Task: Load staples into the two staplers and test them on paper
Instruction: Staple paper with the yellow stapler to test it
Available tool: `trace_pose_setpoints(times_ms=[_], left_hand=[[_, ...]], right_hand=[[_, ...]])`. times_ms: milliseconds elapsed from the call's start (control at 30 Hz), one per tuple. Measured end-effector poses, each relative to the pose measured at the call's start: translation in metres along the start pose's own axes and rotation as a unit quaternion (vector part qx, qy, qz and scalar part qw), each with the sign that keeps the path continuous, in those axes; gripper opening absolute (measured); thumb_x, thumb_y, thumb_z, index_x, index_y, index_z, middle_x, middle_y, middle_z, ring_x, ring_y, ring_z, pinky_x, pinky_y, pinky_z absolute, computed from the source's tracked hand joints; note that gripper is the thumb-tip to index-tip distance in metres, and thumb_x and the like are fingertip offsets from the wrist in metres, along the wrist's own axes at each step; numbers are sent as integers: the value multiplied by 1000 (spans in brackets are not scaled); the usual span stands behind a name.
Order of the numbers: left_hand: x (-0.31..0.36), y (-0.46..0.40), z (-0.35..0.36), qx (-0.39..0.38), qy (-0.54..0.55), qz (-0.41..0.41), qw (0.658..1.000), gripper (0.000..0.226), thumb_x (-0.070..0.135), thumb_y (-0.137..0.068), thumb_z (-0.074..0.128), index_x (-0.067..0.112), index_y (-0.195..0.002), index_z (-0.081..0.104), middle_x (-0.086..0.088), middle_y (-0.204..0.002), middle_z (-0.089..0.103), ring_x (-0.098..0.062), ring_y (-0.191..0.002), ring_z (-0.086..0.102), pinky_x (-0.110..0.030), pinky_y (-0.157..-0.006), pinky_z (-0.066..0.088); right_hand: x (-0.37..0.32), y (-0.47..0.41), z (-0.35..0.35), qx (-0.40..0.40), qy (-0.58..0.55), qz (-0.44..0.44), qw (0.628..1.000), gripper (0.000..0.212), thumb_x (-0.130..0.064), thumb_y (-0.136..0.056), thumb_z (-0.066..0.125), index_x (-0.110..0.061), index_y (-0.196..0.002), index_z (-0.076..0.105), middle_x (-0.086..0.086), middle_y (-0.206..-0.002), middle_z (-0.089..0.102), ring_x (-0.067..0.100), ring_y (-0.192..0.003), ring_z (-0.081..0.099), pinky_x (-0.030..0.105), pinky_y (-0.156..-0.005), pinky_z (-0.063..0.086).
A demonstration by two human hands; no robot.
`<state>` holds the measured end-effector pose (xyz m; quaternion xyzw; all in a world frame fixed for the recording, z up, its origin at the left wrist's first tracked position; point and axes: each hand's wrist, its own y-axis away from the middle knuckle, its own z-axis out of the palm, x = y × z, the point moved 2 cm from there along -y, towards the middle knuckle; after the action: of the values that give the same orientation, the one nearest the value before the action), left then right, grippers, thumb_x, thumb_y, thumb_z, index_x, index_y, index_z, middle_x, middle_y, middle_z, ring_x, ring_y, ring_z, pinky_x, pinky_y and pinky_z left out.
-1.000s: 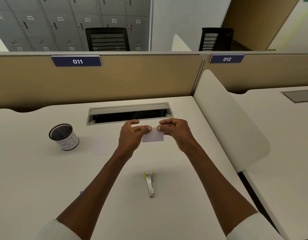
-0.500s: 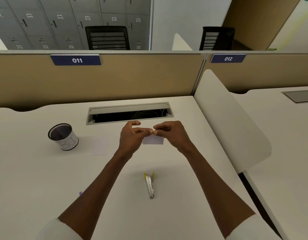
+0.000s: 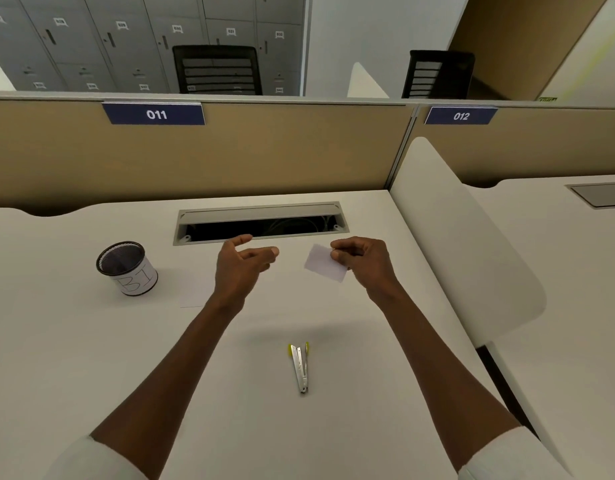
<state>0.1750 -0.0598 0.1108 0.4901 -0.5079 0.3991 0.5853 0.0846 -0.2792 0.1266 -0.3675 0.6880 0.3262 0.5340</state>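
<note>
My right hand (image 3: 364, 263) pinches a small white paper slip (image 3: 325, 263), left hand (image 3: 242, 268) loosely open and empty; testing looks next, needing the yellow-tipped metal stapler (image 3: 300, 367) at six o'clock.

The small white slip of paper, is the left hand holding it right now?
No, the small white slip of paper is pinched only by the right hand; the left hand is open and apart from it.

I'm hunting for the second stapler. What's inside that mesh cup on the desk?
The mesh cup shows only a dark interior from the head view; no stapler pokes above its rim. Its bottom is shadowed, so small items there cannot be ruled out.
</note>
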Motion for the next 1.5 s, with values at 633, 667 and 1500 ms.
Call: trace_pose_setpoints(times_ms=[633, 667, 1500], left_hand=[[-15, 8, 29, -89, -169, 24, 981, 61, 15, -75, 83, 11, -125, 50, 5, -74, 72, -7, -64, 71, -12, -53, 51], [-15, 7, 29, -104, -193, 37, 975, 59, 15, -76, 82, 12, -125, 50, 4, -75, 73, -8, -64, 70, -12, -54, 50], [-51, 24, 8, 46, -25, -75, 996, 24, 9, -76, 81, 1, -98, 75, -11, -93, 73, -24, -78, 73, -27, -70, 59]], right_hand=[[3, 3, 32, -43, 107, 4, 993, 37, -18, -89, 68, -12, -125, 61, 5, -101, 64, 22, -95, 61, 36, -82, 54], [3, 3, 32, -50, 127, -10, 991, 34, -17, -89, 69, -12, -122, 63, 3, -101, 64, 20, -93, 60, 35, -81, 54], [93, 65, 63, -84, 315, 141, 935, 27, -35, -84, 67, -12, -97, 66, 8, -106, 69, 25, -102, 62, 34, -91, 49]])
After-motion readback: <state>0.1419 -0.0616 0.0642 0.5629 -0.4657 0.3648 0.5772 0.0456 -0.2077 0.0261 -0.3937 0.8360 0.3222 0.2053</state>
